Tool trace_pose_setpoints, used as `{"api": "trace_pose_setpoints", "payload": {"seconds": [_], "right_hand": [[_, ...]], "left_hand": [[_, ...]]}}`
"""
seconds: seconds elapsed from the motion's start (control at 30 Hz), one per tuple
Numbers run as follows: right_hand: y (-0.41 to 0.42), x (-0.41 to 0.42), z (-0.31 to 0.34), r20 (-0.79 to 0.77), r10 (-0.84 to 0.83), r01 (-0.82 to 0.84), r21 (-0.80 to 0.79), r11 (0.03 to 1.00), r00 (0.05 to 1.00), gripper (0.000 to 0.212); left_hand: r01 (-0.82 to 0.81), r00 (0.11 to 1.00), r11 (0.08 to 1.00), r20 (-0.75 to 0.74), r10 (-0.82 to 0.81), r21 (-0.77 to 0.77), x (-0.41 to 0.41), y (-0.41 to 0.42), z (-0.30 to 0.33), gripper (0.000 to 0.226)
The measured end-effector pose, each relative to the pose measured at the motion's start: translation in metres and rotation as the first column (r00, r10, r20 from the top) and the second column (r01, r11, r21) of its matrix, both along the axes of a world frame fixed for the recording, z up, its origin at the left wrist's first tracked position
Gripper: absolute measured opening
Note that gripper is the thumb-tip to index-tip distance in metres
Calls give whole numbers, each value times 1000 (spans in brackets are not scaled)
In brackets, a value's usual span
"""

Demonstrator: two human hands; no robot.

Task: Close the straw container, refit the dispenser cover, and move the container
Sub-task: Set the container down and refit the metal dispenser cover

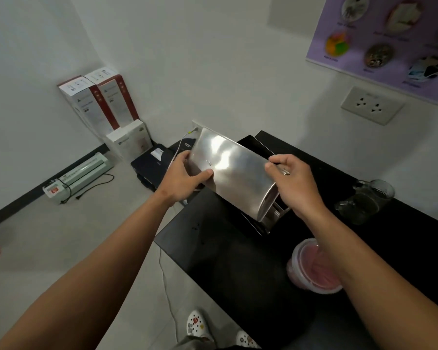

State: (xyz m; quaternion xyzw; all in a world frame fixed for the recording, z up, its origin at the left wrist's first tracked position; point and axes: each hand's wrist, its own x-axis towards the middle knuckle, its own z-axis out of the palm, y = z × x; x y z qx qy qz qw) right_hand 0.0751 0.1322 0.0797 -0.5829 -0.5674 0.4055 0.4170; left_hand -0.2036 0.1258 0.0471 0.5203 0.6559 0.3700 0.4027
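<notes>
A curved stainless-steel dispenser cover (233,170) is held tilted above the black counter (213,248). My left hand (185,178) grips its left end, thumb on the front face. My right hand (293,183) grips its right end from above. Under the cover's lower right edge, part of the metal dispenser base (276,218) shows on the counter. A round pink-tinted plastic container with a lid (311,266) stands on the counter near my right forearm. What it holds I cannot tell.
A clear glass mug (367,200) stands on the counter at the right. A wall socket (372,104) and purple poster (390,39) hang behind. On the floor to the left are boxes (104,107), a laminator (81,173) and a dark printer (154,162). A white cable (167,281) runs down beside the counter.
</notes>
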Motion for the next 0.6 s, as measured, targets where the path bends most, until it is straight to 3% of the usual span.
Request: {"api": "trace_pose_setpoints", "payload": {"seconds": [0.13,0.27,0.37,0.6], "right_hand": [[25,19,-3,180,14,-19,25,1000,984,28],[38,27,-4,336,105,-122,27,992,936,63],[45,32,-9,405,132,-152,17,988,905,76],[61,50,-28,425,141,-120,-76,990,894,75]], "left_hand": [[-4,997,998,-73,8,60,8,19,6,69],[-31,995,996,-92,38,78,24,38,13,40],[-35,992,997,-121,44,71,35,52,14,41],[-6,979,1000,-204,7,5,54,73,4,49]]}}
